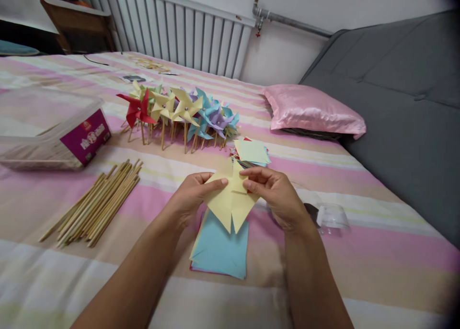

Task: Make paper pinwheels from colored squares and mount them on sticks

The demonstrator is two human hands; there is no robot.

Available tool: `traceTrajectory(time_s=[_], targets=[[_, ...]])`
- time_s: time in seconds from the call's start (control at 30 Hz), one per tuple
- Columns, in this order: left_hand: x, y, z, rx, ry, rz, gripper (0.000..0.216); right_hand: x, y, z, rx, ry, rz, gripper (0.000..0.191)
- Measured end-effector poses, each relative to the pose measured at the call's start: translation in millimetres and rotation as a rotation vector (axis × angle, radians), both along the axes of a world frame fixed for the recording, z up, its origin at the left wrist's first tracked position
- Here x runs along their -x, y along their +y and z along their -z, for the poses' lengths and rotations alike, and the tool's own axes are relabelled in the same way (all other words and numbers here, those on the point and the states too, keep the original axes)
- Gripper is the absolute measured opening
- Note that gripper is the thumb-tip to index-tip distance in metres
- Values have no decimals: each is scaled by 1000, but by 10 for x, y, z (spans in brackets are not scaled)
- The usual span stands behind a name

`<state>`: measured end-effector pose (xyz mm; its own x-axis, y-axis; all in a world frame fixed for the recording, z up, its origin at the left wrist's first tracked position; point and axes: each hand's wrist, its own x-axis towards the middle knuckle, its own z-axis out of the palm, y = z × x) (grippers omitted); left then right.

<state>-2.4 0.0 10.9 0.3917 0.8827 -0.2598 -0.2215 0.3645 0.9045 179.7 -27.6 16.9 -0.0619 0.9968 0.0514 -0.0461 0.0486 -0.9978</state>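
Between my two hands is a yellow paper square (232,202) with slits cut in from its corners, held up above the bed. My left hand (192,195) pinches its left side between thumb and fingers. On the right, my right hand (275,195) has thumb and forefinger closed on a flap of the same paper, which looks folded toward the middle. Just beneath lies a stack of paper squares (223,247), light blue on top with red and yellow edges showing. Beyond my hands is another paper pile (251,152), pale yellow uppermost.
Finished paper pinwheels (187,108) on sticks cluster behind. Thin wooden sticks (97,204) lie at left, near a clear plastic box (46,132) with a purple label. At right are a small clear container (332,216) and a pink pillow (312,108) by a grey headboard (391,85).
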Motion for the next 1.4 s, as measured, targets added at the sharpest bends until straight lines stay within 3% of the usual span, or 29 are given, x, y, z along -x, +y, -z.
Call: traceTrajectory(time_s=[0.3,0.53,0.8,1.4], targets=[[14,-1,5,14,-45,-42,28,-56,-36,-17,11,-138,-182,16],[24,58,28,48,-170,-130,25,16,17,35,-136,-219,62,20],[16,27,6,36,-98,-85,26,56,19,23,-161,-250,-72,19],[12,-17,-27,-24,-36,41,24,65,5,20,-59,-271,41,22]])
